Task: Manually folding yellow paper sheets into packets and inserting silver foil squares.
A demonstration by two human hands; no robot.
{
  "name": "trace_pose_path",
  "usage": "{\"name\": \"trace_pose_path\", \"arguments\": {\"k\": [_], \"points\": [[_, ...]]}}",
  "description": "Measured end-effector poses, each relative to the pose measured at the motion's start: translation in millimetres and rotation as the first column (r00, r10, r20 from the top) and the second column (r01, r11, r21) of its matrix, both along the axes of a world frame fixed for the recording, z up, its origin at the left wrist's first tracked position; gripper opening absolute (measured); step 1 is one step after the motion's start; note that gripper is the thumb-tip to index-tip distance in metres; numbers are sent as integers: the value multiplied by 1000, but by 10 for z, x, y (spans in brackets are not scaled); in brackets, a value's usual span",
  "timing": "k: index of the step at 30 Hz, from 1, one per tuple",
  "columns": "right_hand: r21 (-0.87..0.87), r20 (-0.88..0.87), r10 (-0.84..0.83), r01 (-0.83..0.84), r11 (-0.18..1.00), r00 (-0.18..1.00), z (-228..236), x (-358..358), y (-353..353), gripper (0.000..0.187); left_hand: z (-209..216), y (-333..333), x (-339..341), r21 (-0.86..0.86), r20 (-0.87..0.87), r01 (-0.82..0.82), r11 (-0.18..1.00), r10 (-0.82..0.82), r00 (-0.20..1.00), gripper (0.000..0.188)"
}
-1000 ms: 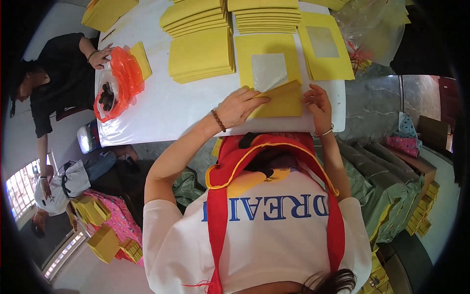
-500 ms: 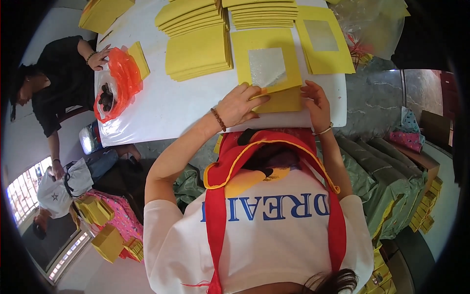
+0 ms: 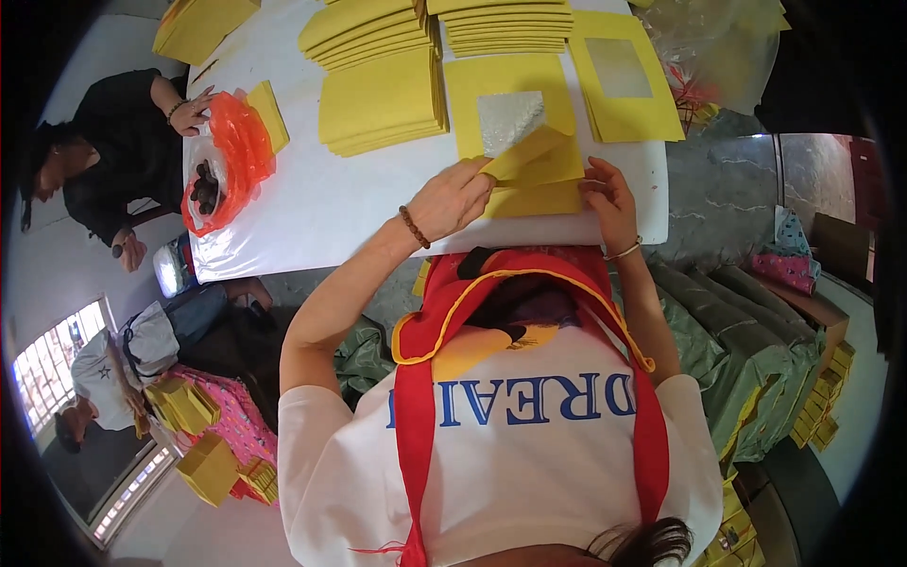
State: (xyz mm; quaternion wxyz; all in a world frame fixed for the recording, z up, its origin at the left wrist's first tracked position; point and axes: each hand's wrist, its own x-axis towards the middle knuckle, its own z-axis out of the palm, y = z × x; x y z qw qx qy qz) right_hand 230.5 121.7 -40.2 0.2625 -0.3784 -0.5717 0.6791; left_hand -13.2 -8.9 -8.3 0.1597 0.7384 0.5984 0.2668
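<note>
A yellow paper sheet with a silver foil patch [image 3: 503,115] lies on a small pile at the table's near edge. Its near part is bent upward in a slanting fold [image 3: 534,154] that covers a corner of the foil. My left hand [image 3: 453,200] is closed on this sheet at its near left side, the fingertips partly hidden. Loosely curled, with thumb and fingers apart, my right hand [image 3: 610,197] rests by the pile's right edge. Beneath the raised part, another yellow sheet [image 3: 534,199] shows.
Stacked yellow paper [image 3: 381,104] stands left of the pile, with more stacks [image 3: 505,26] behind. To the right lies another foil-patched stack [image 3: 628,109]. A red plastic bag [image 3: 241,142] sits at the table's left, by a co-worker's hand [image 3: 192,113]. Green-wrapped bundles [image 3: 709,321] are at my right.
The sheet's near part has risen and bent back over the foil. My left hand has shifted slightly left; my right hand stays put. The co-worker's lower hand has moved up from the other person.
</note>
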Motion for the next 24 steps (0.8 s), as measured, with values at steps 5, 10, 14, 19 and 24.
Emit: {"name": "trace_pose_path", "arguments": {"k": [5,10,14,19,24], "points": [[67,45,14,-17,998,999,53,-61,-29,49,-74,9,-21,189,-33,70,980,-65,997,16],[-24,7,54,-54,998,998,206,-153,-89,64,-43,-8,5,178,-93,76,981,-60,994,20],[-196,-33,110,-114,974,993,233,-202,-110,72,-23,-44,28,168,-225,116,979,-77,971,35],[-249,-85,66,-85,965,994,253,-194,-102,68,-23,-9,98,149,-193,139,979,-109,975,38],[-224,-64,58,-71,972,996,261,-183,-59,65,-10,-9,95,153,-201,142,978,-110,973,40]]}}
